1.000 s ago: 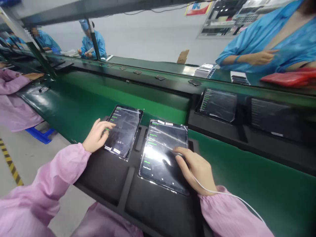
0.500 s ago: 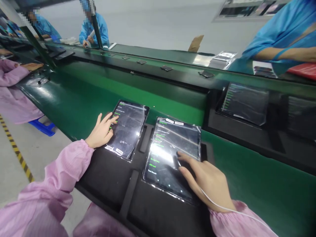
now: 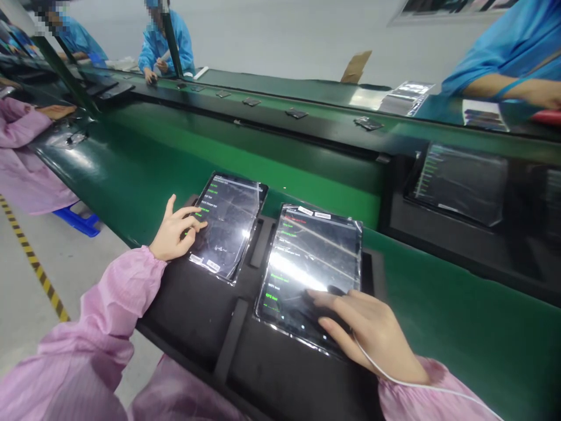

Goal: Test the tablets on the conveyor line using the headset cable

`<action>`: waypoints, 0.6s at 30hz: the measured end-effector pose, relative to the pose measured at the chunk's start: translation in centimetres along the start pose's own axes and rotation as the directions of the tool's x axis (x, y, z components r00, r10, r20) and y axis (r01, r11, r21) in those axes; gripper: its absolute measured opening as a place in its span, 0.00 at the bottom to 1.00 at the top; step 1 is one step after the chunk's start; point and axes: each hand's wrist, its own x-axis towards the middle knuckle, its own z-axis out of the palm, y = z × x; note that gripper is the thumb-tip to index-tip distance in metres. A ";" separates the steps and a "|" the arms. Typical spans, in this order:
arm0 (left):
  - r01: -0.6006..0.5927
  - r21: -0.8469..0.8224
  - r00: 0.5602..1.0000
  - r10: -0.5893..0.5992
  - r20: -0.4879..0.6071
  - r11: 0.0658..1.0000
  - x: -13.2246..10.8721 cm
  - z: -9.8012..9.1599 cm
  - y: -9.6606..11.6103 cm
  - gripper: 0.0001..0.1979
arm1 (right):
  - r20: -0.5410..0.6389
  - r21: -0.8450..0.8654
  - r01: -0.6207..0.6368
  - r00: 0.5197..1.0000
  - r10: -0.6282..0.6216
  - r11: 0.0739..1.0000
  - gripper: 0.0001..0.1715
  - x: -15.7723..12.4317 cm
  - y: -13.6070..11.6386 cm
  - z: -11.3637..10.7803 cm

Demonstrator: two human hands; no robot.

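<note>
Two tablets in clear film lie face up side by side on a black padded fixture (image 3: pixel 184 316). On the left tablet (image 3: pixel 230 231), a list of white and green lines shows; my left hand (image 3: pixel 175 231) is over its left edge, fingers spread, holding nothing. The right tablet (image 3: pixel 313 263) displays a list with a red line near the top and green lines below. My right hand (image 3: pixel 372 327) is over its lower right part, index finger stretched to the screen and thumb apart. A white cord (image 3: pixel 385 374) runs from that wrist.
Another tablet (image 3: pixel 464 181) rests on a black stand at the right. Small dark packets (image 3: pixel 297 113) line the far ledge. Co-workers in blue (image 3: pixel 170 44) sit across; one in pink (image 3: pixel 21 123) is at the left. A blue stool (image 3: pixel 81 219) stands below the bench.
The lists on both tablets have scrolled, with a red line now near the top of the right one. My right index finger has moved down the screen; my left hand has shifted slightly left.
</note>
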 end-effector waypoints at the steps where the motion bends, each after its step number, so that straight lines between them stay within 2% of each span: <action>1: -0.004 -0.002 1.000 0.004 -0.005 1.000 0.0 0.0 0.1 0.08 | -0.007 -0.040 -0.034 0.999 0.034 0.999 0.16 -0.1 0.1 0.0; 4: -0.022 -0.006 1.000 0.022 -0.015 1.000 0.1 -0.2 0.2 0.09 | -0.049 -0.185 -0.168 0.986 0.161 0.968 0.18 -0.3 0.3 0.1; 6: -0.044 -0.001 0.999 0.044 -0.025 0.999 0.1 -0.3 0.2 0.09 | -0.062 -0.217 -0.194 0.981 0.184 0.957 0.19 -0.3 0.4 0.2; 11: -0.179 0.024 0.980 0.180 -0.080 0.984 -0.3 -0.4 0.1 0.11 | 0.012 -0.044 -0.044 0.999 0.044 0.998 0.18 -0.1 0.1 0.4; 14: -0.220 0.033 0.972 0.222 -0.076 0.975 -0.6 -0.4 -0.1 0.10 | 0.049 0.063 -0.003 0.999 0.000 0.998 0.20 0.1 -0.1 0.5; 18: -0.208 0.032 0.975 0.210 -0.071 0.978 -0.5 -0.7 -0.1 0.09 | 0.029 0.022 -0.020 0.999 0.020 1.000 0.19 0.2 -0.1 0.1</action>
